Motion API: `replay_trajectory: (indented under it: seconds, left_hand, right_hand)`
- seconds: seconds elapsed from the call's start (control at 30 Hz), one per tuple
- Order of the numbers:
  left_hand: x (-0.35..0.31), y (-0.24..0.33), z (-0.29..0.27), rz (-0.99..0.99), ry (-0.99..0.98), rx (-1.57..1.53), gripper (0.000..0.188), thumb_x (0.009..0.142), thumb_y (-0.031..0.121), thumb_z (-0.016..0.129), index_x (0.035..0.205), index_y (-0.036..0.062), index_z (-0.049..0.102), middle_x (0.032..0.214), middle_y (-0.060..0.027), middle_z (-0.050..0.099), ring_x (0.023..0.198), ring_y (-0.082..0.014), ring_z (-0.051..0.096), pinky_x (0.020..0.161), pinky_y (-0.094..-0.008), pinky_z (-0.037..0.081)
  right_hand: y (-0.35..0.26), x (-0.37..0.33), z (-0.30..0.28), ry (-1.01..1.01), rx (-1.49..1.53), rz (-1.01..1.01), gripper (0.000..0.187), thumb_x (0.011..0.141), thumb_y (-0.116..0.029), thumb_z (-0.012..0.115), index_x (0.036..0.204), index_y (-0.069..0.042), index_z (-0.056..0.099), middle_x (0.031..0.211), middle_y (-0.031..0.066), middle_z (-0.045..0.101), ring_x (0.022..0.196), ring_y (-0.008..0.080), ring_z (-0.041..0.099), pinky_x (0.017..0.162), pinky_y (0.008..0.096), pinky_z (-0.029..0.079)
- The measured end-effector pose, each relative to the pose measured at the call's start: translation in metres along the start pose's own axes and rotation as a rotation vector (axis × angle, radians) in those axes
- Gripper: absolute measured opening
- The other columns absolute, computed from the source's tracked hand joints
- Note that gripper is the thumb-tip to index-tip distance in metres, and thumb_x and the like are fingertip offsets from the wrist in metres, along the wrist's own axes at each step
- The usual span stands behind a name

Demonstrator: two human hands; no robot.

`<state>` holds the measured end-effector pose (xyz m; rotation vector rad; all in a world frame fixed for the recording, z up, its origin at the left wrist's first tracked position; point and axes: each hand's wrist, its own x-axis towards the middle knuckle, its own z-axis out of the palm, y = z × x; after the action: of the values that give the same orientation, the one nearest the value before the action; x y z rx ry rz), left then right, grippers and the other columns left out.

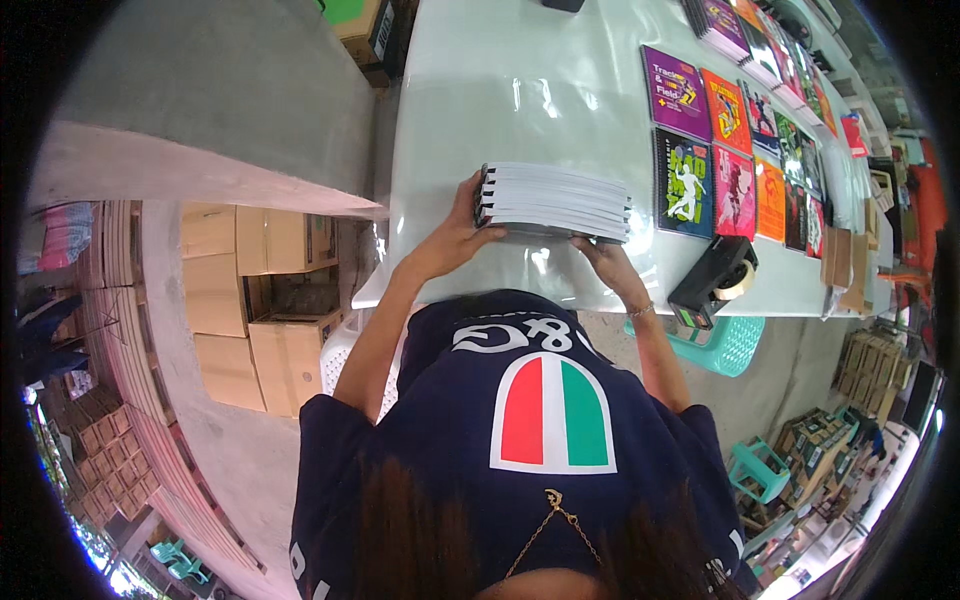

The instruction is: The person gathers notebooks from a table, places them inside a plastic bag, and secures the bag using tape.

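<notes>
A thick stack of spiral-bound notebooks (555, 195) stands near the front edge of the white table (450, 110), its white page edges turned up toward me. Dark binding loops show at its two ends. My left hand (468, 228) grips the left end, with the thumb along the near side and the fingers partly hidden behind it. At the lower right corner, my right hand (608, 265) holds the stack, its thumb on the near side and its other fingers mostly hidden underneath.
Colourful sports-themed notebooks (684, 180) lie in rows on the right, with more stacks (722, 28) beyond. A black tape dispenser (705, 280) sits at the table's front edge. Cardboard boxes (285, 365) are piled at left, past a concrete wall (230, 90). A green plastic stool (735, 345) stands below the table edge.
</notes>
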<state>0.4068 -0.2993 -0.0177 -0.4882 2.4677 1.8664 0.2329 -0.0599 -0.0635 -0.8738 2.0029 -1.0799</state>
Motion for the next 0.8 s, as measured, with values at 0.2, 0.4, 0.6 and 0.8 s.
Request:
replay_trajectory:
  seconds: [0.2,0.4,0.6,0.8]
  left_hand:
    - [0.000,-0.008,0.000,0.056,0.060,-0.006,0.090,0.085,0.014,0.064,0.147,0.0054,0.000,0.149,-0.0160,0.014,0.140,-0.0286,0.016,0.114,-0.0379,0.019]
    - [-0.007,-0.017,0.023,0.183,0.080,-0.278,0.091,0.085,0.005,0.059,0.147,0.0061,-0.007,0.152,-0.0147,0.007,0.142,-0.0265,0.006,0.115,-0.0370,0.015]
    - [-0.007,-0.012,0.014,0.087,0.107,-0.194,0.089,0.082,0.013,0.066,0.146,0.0020,0.005,0.149,-0.0168,0.016,0.139,-0.0283,0.018,0.113,-0.0367,0.019]
    - [0.011,-0.023,0.012,0.208,0.267,-0.196,0.084,0.081,0.019,0.070,0.143,-0.0038,0.018,0.139,-0.0223,0.034,0.133,-0.0291,0.032,0.110,-0.0373,0.025]
  right_hand:
    - [0.001,0.002,0.000,-0.043,0.151,0.047,0.039,0.091,-0.024,0.061,0.121,0.001,0.054,0.119,0.0111,0.058,0.111,0.0209,0.050,0.097,0.0320,0.038]
    - [-0.007,-0.006,0.012,-0.011,0.214,0.058,0.035,0.094,-0.025,0.056,0.118,0.001,0.053,0.113,0.0063,0.054,0.107,0.0145,0.046,0.094,0.0285,0.036]
    - [-0.004,-0.004,0.012,0.046,0.141,-0.036,0.036,0.091,-0.019,0.059,0.119,0.002,0.051,0.115,0.0096,0.054,0.107,0.0191,0.047,0.095,0.0298,0.035]
    - [-0.001,0.014,0.010,0.178,0.375,-0.096,0.053,0.082,-0.008,0.068,0.129,0.001,0.045,0.123,0.0127,0.055,0.116,0.0222,0.048,0.102,0.0337,0.033]
